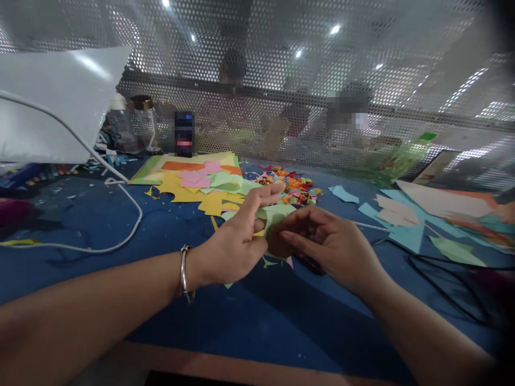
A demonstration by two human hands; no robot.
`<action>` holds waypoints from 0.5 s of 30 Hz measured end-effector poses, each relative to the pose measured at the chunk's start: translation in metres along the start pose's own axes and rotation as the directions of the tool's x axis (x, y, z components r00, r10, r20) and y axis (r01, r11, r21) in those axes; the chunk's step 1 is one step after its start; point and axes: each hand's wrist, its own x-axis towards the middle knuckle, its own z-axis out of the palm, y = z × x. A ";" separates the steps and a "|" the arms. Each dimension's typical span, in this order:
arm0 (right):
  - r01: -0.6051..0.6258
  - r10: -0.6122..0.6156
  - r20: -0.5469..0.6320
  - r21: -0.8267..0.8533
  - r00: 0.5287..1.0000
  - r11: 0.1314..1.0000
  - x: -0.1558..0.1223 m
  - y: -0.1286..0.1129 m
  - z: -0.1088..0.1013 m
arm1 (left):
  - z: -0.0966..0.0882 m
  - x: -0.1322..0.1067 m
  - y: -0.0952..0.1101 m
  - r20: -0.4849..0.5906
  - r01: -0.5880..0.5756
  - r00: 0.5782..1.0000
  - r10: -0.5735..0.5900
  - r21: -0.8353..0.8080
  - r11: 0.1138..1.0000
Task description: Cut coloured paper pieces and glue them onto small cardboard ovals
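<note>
A piece of light green paper (278, 214) is held between my two hands above the blue table. My left hand (235, 241), with a silver bangle at its wrist, has the paper's left side; its upper fingers stretch forward while a lower fingertip meets the paper. Thumb and fingers of my right hand (333, 244) pinch the right side. The paper's lower part lies in brownish shadow, and its exact shape is unclear. Below the right hand a dark object (313, 265) shows in part, its kind hidden. Yellow paper (183, 187) and pink paper pieces (197, 178) lie just beyond my left hand.
Colourful paper scraps (295, 185) are heaped behind my hands. Blue, green and pale sheets (442, 201) spread at the right, near a black cable (434, 287). A white cable (139, 214) loops at left. Bottles (147, 123) and a phone-like object (184, 134) stand before a perforated metal screen (257, 32).
</note>
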 end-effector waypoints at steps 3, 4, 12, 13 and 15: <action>-0.002 0.002 -0.009 0.025 1.000 1.000 0.000 0.000 0.003 | 0.001 0.000 0.000 0.001 0.105 0.994 -0.106 -0.119 0.987; -0.011 0.011 -0.010 0.032 1.000 0.999 -0.001 -0.001 0.003 | 0.001 0.000 0.000 -0.001 0.108 0.994 -0.109 -0.136 0.985; -0.141 0.150 -0.064 0.123 0.987 0.982 0.002 -0.004 -0.002 | -0.001 0.003 0.004 -0.056 0.044 0.997 -0.055 -0.174 0.984; -0.181 0.190 -0.035 0.174 0.981 0.968 0.003 -0.004 -0.002 | -0.001 0.004 0.004 -0.061 0.035 0.997 -0.046 -0.176 0.984; -0.264 0.262 0.043 0.272 0.964 0.925 0.003 -0.004 -0.002 | -0.001 0.005 0.005 -0.068 0.023 0.997 -0.035 -0.173 0.985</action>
